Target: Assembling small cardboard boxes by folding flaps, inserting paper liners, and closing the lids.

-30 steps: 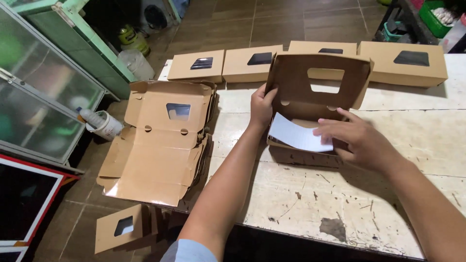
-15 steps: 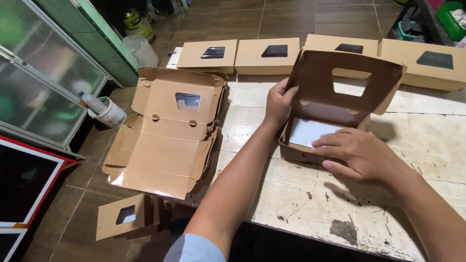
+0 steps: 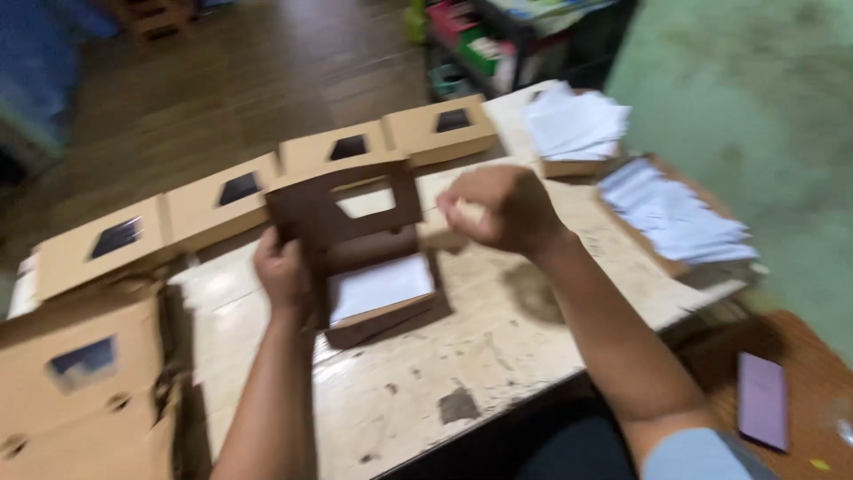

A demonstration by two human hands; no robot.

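The open brown carton (image 3: pixel 364 267) sits near the middle of the bench (image 3: pixel 498 356), its windowed lid (image 3: pixel 342 206) standing up on the far side and a white sheet (image 3: pixel 380 286) lying flat inside the tray. The left hand (image 3: pixel 283 269) is at the carton's left edge, its fingers (image 3: pixel 267 242) wrapped onto the lid and side wall there, so this hand is in contact and plainly the nearer of the 2. The right hand (image 3: pixel 502 206) hangs above the bench just to the right and a little beyond the carton, apart from it, fingers curled into a loose fist; motion blur hides whether they pinch anything small.

From the right hand the carton lies to the left and slightly nearer. The tray's long axis runs roughly left to right, tilted so the right end sits a bit nearer.

Further right lie 2 loose heaps of white sheets (image 3: pixel 573 120) (image 3: pixel 675 213), each resting on a brown carton; the right hand is between the open carton and these heaps. Along the far edge stands a row of 4 closed windowed cartons (image 3: pixel 240 200). A stack of flat unfolded cartons (image 3: pixel 84 391) lies at the near left, and a purple phone-like slab (image 3: pixel 762 400) rests at the near right.
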